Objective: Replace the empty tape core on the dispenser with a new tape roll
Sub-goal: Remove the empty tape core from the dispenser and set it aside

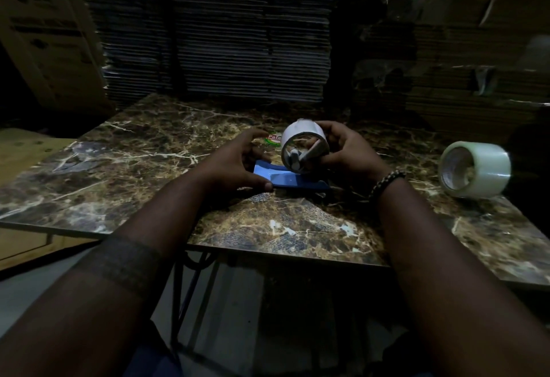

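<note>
Two hands meet over the blue dispenser (pixel 293 180) near the middle of the marble tabletop (pixel 125 150). The right hand (pixel 346 150) has its fingers (pixel 323 131) curled around the white empty core (pixel 302 145), which sits on the dispenser's hub. The left hand (pixel 241 162) rests half-open against the dispenser's blue end, thumb on the near edge, seeming to steady rather than clamp it. The new tape roll (pixel 474 169) lies on its side well apart, at the tabletop's right. The core looks light, thin and easily crushed, so a gentle hold around its rim should suit; the full roll is likely heavier and slick-faced, best taken across its width.
</note>
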A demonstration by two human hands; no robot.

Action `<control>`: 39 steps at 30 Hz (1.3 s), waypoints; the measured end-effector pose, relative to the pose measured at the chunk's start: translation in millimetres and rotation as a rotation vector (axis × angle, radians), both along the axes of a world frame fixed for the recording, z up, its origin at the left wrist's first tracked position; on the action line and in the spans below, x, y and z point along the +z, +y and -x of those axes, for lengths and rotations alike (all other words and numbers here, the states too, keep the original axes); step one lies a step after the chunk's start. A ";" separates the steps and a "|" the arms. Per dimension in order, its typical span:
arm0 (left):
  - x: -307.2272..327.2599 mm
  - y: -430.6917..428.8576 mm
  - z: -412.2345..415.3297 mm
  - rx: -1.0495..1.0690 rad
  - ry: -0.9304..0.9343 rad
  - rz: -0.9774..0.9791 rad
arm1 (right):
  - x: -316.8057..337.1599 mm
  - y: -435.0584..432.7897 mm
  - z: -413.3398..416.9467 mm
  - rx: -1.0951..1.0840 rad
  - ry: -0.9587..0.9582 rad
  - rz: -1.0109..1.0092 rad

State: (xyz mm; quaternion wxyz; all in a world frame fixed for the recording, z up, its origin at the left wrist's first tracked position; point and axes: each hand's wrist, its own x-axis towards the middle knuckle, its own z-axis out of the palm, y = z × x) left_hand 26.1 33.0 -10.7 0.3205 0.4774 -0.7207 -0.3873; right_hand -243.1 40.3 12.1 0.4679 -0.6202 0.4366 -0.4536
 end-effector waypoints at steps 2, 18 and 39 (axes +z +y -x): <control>0.8 0.2 0.2 0.004 -0.011 0.008 | 0.2 0.1 -0.5 -0.011 0.004 -0.007; 4.3 10.8 1.4 -0.043 -0.072 0.135 | -14.0 0.0 9.3 -0.286 0.583 0.118; 3.1 13.6 19.6 0.007 -0.132 0.234 | -11.3 -7.8 -7.3 -0.231 0.254 0.154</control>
